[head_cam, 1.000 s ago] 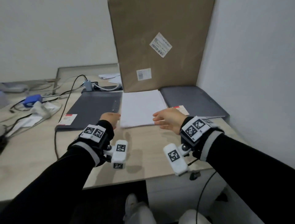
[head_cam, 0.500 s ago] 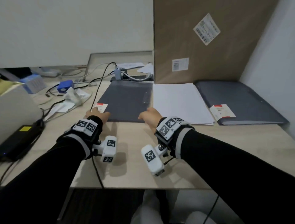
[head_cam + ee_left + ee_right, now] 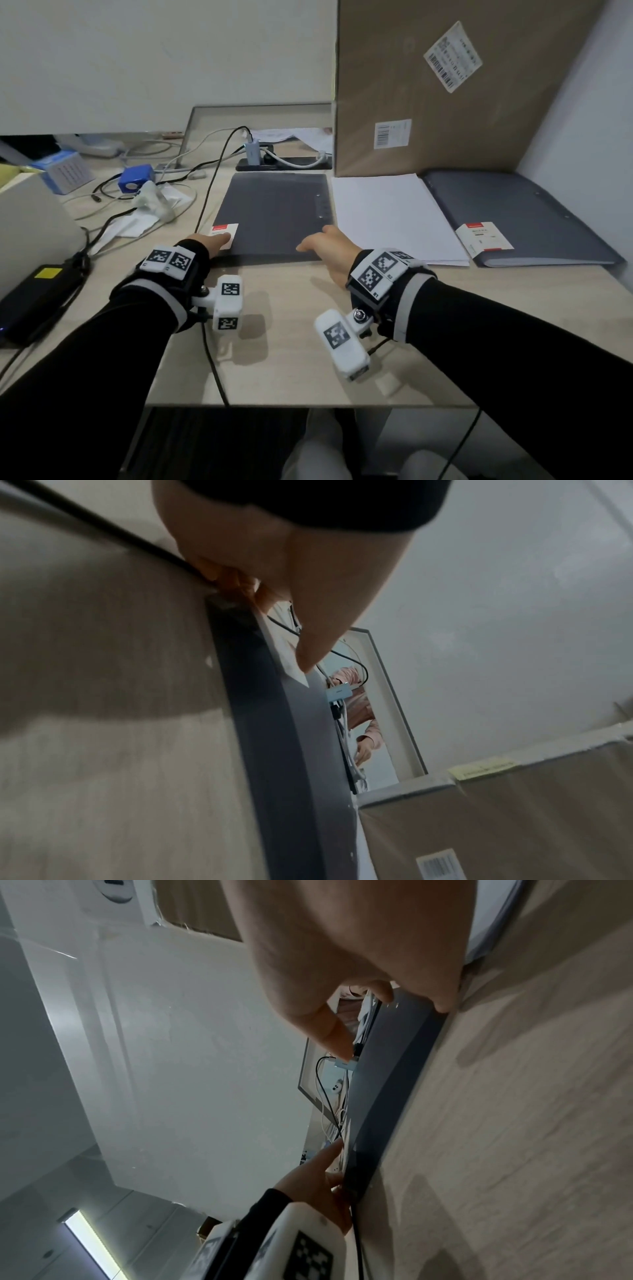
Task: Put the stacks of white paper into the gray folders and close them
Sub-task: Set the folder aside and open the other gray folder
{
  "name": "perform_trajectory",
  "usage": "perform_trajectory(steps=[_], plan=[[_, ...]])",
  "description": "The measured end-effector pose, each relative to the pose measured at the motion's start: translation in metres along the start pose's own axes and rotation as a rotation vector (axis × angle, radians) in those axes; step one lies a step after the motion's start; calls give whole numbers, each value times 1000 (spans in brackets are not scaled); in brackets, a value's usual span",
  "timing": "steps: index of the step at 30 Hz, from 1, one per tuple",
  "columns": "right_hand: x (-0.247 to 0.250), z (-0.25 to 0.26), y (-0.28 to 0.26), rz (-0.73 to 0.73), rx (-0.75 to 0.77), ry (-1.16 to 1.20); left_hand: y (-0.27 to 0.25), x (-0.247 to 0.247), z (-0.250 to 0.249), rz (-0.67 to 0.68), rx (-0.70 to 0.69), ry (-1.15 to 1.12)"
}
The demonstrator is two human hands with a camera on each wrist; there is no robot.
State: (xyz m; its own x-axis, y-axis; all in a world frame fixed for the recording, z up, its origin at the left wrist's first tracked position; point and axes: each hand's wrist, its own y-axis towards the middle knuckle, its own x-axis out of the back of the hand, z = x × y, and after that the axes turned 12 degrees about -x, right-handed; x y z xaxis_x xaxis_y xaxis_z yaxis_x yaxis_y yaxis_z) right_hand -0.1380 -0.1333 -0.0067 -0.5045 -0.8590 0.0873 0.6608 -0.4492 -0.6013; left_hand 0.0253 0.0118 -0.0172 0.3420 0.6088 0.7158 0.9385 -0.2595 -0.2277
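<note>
Surface [image 3: 281, 346]: carries everything.
Folders: left folder [image 3: 274, 212] shut under both grips; right folder [image 3: 524, 219] shut, well right.
Paper [image 3: 394, 216]: between them, unfiled (all steps remain).
Left hand [image 3: 215, 241]: pinching folder corner.
Right hand [image 3: 329, 250]: fingers relaxed at folder's near edge.

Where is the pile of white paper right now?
In the head view, the stack of white paper lies flat on the desk, right of centre, between the two gray folders and just in front of the big cardboard box.
</note>
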Motion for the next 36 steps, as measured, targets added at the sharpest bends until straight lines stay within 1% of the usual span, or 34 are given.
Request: perform_trajectory(steps=[3, 5, 7, 9, 11, 15, 17, 19, 22, 24, 27, 29, 32, 34, 36], plan=[[2, 0, -5, -19, 36, 19, -5, 4, 0, 19, 2, -64], [5, 0, -8, -21, 63, 48, -11, 11, 1, 14, -25, -134], [7, 0, -11, -29, 74, 78, -16, 18, 3, 3, -28, -265], [9, 1, -15, -55, 86, 122, -22, 22, 2, -6, -54, -479], [12, 0, -19, -93, 103, 145, -33, 25, -2, -46, -102, -679], [21, -7, -29, -189, 131, 214, -64, 37, -12, -135, -163, -859], [26, -11, -39, -183, 162, 231, -80, 45, -12, -154, -187, -921], [32, -13, -51, -125, 144, 234, -99, 49, -10, -148, -208, -961], [47, -10, -80, -22, 154, 235, -130, 47, -10, -91, -271, -1006], [60, -11, -99, -43, 208, 236, -152, 41, -15, -43, -320, -1041], [83, -19, -125, -145, 325, 247, -186, 28, -28, 75, -380, -1081], [102, -29, -142, -260, 392, 249, -207, 18, -38, 179, -413, -1057], [137, -51, -166, -400, 434, 230, -232, 1, -50, 330, -423, -929], [163, -70, -180, -442, 440, 229, -248, -14, -57, 424, -412, -799], [189, -93, -192, -464, 423, 236, -262, -31, -63, 481, -383, -686]])
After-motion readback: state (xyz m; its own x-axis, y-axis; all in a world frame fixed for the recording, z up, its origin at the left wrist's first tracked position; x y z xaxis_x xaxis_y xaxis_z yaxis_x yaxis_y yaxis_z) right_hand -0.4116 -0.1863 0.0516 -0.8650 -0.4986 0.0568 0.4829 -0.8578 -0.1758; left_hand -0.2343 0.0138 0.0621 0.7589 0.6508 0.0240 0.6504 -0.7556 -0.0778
